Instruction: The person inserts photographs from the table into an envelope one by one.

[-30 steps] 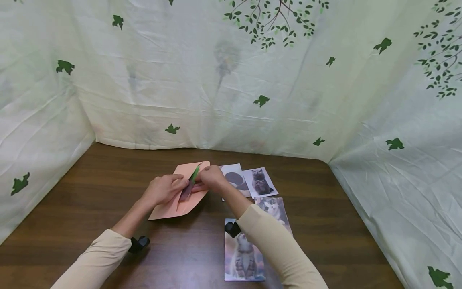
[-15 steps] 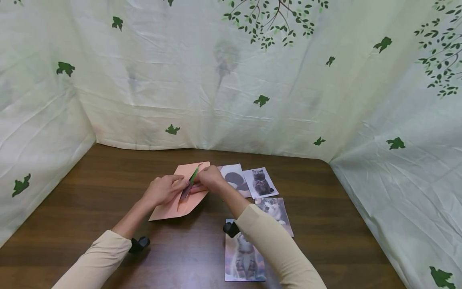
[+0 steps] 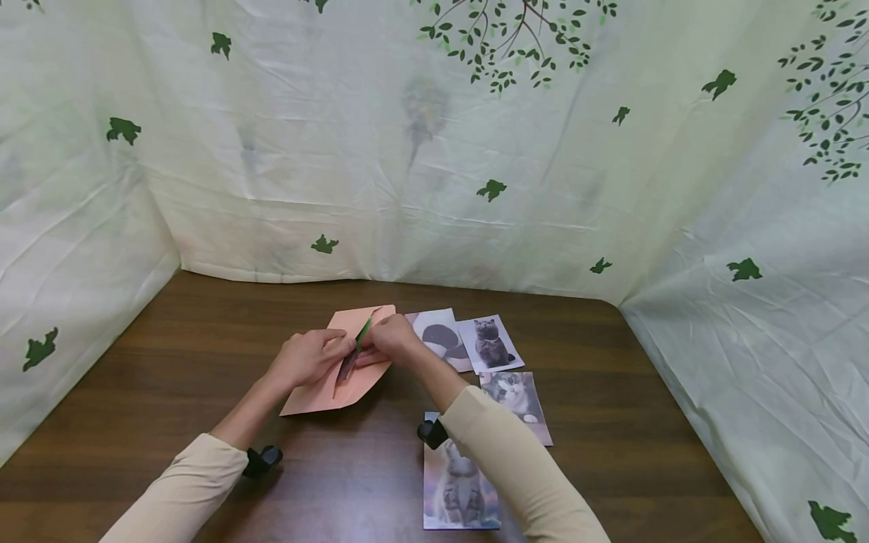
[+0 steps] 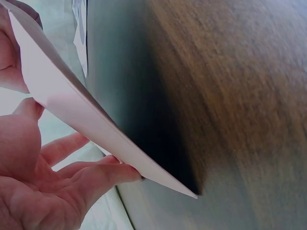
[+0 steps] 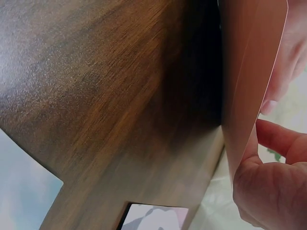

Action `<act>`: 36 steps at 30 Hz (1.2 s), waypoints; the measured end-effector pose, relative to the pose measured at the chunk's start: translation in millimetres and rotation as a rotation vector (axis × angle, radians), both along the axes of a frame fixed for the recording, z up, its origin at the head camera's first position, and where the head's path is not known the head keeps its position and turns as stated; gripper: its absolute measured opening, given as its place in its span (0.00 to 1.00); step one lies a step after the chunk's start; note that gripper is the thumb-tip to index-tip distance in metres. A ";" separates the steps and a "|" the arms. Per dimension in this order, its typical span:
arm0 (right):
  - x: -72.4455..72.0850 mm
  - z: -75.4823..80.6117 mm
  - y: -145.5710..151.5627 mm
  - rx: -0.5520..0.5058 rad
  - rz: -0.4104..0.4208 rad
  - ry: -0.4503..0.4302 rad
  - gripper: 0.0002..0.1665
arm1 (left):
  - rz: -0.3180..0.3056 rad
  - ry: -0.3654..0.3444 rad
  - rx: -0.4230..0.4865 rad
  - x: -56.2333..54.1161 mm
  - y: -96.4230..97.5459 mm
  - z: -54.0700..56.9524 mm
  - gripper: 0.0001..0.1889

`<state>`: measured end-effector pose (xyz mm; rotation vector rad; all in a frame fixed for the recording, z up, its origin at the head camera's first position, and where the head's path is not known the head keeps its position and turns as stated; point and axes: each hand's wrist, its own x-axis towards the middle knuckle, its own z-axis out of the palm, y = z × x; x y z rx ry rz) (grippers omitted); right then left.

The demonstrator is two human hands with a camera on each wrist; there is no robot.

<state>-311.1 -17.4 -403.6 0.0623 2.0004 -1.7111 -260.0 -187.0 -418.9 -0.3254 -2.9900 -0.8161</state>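
A salmon-pink envelope (image 3: 314, 396) is tilted above the table in the head view, its pocket opening between my hands. My left hand (image 3: 305, 356) grips it with the thumb on the upper face. In the left wrist view, the envelope (image 4: 72, 103) appears nearly edge-on against the left fingers (image 4: 103, 175). My right hand (image 3: 396, 337) has curled fingers at the opening; the right wrist view shows its thumb and finger pinching near the envelope's edge (image 5: 249, 72). A dark and green printed card (image 3: 349, 363) sticks up partly from the opening; the rest is hidden.
Right of the envelope lie a grey cat picture (image 3: 490, 343) and a card with a dark round shape (image 3: 441, 338). Nearer lie another cat picture (image 3: 516, 400) and a larger kitten picture (image 3: 460, 490), partly under the right sleeve. Pale cloth (image 3: 380, 188) borders the brown table (image 3: 624, 422).
The visible strip of the card has become narrower between my hands. My right forearm has shifted slightly left; my left hand holds its place.
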 end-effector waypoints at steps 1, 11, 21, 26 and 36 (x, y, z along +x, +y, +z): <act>0.3 0.0 -0.1 -0.003 0.000 -0.001 0.06 | 0.000 0.000 0.000 0.2 0.0 0.2 0.27; 1.1 0.2 0.5 0.005 0.020 0.014 0.06 | 0.000 -0.011 -0.004 0.7 -0.4 1.0 0.27; 2.4 1.2 5.2 0.032 0.028 0.018 0.06 | 0.008 -0.024 -0.008 -0.5 -0.9 0.1 0.28; 2.2 6.8 11.1 0.024 0.048 0.015 0.10 | 0.006 -0.023 -0.007 -1.5 -1.7 -1.2 0.29; 1.0 17.9 27.2 0.101 0.075 0.044 0.14 | 0.018 -0.040 0.001 -0.6 0.5 0.7 0.29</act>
